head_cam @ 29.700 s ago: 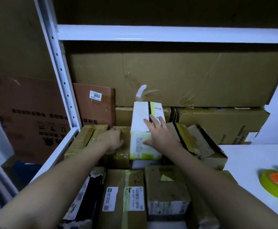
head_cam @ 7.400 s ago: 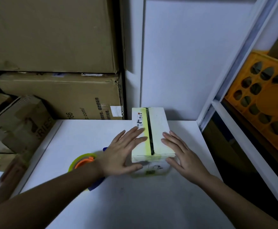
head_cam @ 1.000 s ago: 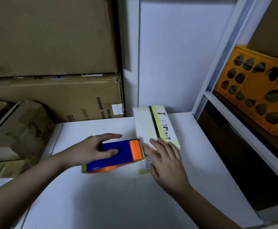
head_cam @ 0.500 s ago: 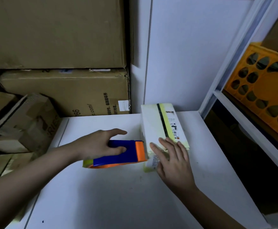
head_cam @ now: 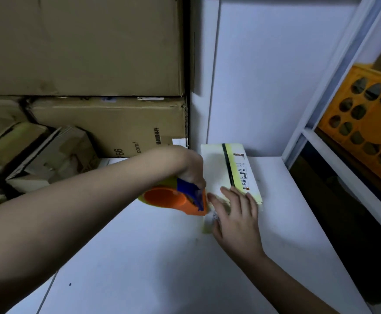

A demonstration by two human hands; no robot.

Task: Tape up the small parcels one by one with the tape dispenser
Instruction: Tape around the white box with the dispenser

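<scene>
Dispenser point(head_cam: 173, 198) now tilted against parcel point(head_cam: 216, 171)

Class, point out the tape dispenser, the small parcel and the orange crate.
tape dispenser point(head_cam: 169, 198), head view, orange side.
small parcel point(head_cam: 216, 168), head view, white top.
orange crate point(head_cam: 366, 132), head view, perforated wall.

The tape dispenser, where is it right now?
In the head view, the tape dispenser is gripped in the left hand near the middle of the white table, its front against the small parcel's near left corner, just left of the right hand.
</scene>
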